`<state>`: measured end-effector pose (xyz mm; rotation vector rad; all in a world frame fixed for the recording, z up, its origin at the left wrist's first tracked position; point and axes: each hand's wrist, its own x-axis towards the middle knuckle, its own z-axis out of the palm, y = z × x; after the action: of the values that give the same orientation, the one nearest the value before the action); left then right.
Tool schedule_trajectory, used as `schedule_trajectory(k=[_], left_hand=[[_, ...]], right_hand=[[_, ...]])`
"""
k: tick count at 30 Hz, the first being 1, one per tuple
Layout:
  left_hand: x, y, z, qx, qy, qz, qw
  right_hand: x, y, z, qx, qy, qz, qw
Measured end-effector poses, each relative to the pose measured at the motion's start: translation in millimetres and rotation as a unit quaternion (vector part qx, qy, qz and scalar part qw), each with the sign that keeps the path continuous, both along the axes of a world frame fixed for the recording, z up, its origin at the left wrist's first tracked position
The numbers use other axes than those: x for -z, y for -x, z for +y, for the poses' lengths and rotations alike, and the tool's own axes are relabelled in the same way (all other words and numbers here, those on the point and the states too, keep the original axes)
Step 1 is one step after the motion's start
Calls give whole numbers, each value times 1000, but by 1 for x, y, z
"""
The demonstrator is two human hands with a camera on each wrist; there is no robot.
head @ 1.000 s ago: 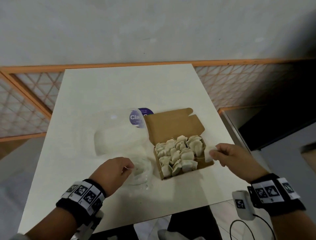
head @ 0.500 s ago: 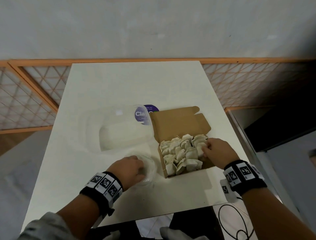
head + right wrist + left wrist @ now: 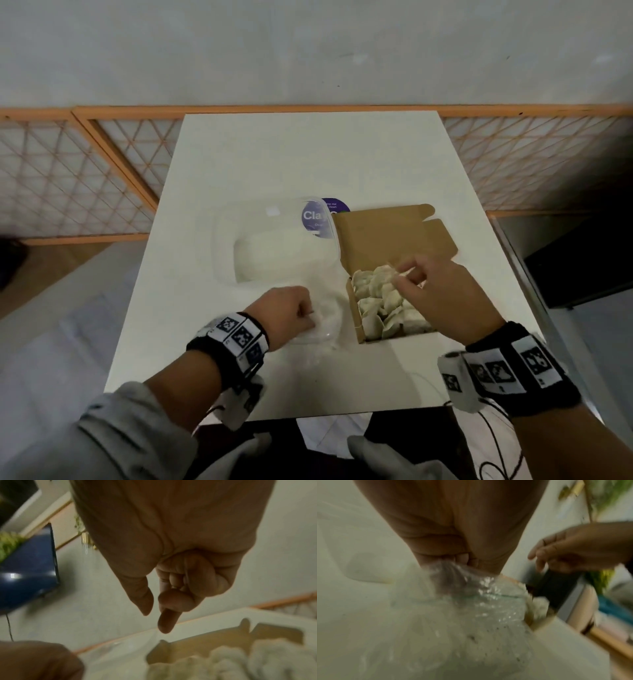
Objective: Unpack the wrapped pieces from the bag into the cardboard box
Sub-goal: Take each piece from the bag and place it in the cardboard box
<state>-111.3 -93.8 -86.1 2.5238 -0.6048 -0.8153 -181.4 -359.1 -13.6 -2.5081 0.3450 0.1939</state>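
The brown cardboard box (image 3: 359, 327) stands open on the white table, its lid flap (image 3: 387, 236) folded back. It is packed with several white wrapped pieces (image 3: 378, 301), also seen blurred in the right wrist view (image 3: 223, 662). My right hand (image 3: 407, 278) hovers just over the box's far end, with thumb and forefinger (image 3: 165, 623) apart and nothing between them. My left hand (image 3: 306, 313) grips the bunched neck of the clear plastic bag (image 3: 327, 320) left of the box. The left wrist view shows the crinkled bag (image 3: 471, 615) caught in that fist (image 3: 462, 559). The bag's contents cannot be made out.
A clear plastic tub (image 3: 274, 246) with a purple round label (image 3: 322, 216) sits behind the bag, touching the box's left side. The table's near edge (image 3: 274, 416) is close to my wrists. Orange lattice rails (image 3: 85, 178) flank the table. A dark cabinet (image 3: 582, 260) stands at right.
My right hand carried a wrapped piece from beside the box into it, let it go, and has lifted empty above the pieces. My left hand has kept its hold on the bag.
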Motion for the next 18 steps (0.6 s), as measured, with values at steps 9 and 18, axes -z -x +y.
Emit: schedule_trajectory(k=[9,18], left_hand=[[-52,-1,20,-122,203,84,968],[-82,4,37,-187,340,143,910]], right_hand=[[20,-7,69,-115,-201,50,972],[10,-10,93,-37,-375,13,926]])
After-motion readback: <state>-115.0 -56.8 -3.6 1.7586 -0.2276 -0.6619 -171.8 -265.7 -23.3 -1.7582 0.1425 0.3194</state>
